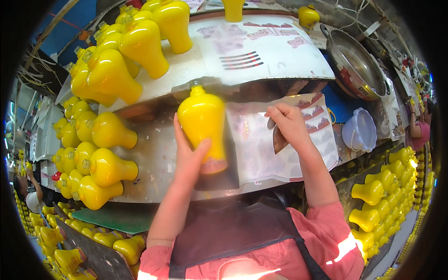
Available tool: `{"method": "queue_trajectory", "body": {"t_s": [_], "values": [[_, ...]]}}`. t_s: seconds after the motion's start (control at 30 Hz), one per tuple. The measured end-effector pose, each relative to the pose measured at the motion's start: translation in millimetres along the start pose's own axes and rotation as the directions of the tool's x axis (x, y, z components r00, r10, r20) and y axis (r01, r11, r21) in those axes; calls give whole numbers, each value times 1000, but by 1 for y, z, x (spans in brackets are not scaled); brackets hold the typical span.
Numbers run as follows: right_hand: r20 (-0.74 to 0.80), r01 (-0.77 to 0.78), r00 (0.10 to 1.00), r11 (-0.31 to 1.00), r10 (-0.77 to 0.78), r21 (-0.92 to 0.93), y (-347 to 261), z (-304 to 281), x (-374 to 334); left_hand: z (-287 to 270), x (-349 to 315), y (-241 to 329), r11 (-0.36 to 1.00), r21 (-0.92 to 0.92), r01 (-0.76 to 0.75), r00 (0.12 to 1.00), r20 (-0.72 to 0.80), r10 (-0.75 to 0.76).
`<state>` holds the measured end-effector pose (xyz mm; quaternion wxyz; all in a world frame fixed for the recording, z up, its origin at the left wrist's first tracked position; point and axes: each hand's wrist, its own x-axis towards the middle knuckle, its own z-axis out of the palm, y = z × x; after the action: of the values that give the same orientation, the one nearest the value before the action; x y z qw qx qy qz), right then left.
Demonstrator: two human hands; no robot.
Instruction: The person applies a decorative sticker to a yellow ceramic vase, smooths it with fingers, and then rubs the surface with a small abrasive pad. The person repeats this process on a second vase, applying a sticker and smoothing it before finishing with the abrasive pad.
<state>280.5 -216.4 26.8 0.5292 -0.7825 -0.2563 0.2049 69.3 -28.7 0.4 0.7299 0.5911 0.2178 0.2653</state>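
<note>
My left hand (pixel 185 151) is closed round the lower part of a glossy yellow bottle (pixel 201 114), wide at the shoulder and narrow at the waist. The bottle has a clear glass neck, and a purplish patterned band (pixel 214 165) runs round its foot. In my right hand (pixel 287 122), fingers pinched together, is a thin brown pointed piece (pixel 279 141); I cannot tell whether it is a decal or a flat tool. That hand is just above a white sheet (pixel 252 161) bearing rows of reddish-brown decals (pixel 312 113). A dark pad (pixel 232 158) lies under the bottle.
Several yellow bottles (pixel 114 77) crowd the left side, standing or lying. A raised white board (pixel 284 58) with decal pieces and dark strips (pixel 241 60) is at the back. To the right are a metal basin (pixel 357 65) and a pale bucket (pixel 359 130). More bottles (pixel 373 191) fill racks alongside.
</note>
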Motion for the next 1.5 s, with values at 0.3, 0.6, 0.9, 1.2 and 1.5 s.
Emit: {"method": "queue_trajectory", "body": {"t_s": [0.3, 0.6, 0.9, 1.2, 1.5], "values": [[88, 221, 975, 848, -203, -481, 36, 14, -13, -8, -2, -11, 998, -55, 35, 999, 33, -33], [346, 355, 932, 453, -107, -818, 53, 56, -18, -4, -1, -9, 998, -65, 15, 1000, 9, -15], [363, 322, 929, 321, 76, -891, 32, 22, -106, -4, 0, -13, 996, -85, -8, 1000, 0, 8], [224, 262, 964, 370, -144, -891, 43, 17, -109, -7, 1, -14, 996, -89, -30, 999, 26, 33], [331, 315, 943, 402, -32, -859, 36, 37, -109, -9, -27, -5, 981, 147, -127, 975, -165, 151]]}}
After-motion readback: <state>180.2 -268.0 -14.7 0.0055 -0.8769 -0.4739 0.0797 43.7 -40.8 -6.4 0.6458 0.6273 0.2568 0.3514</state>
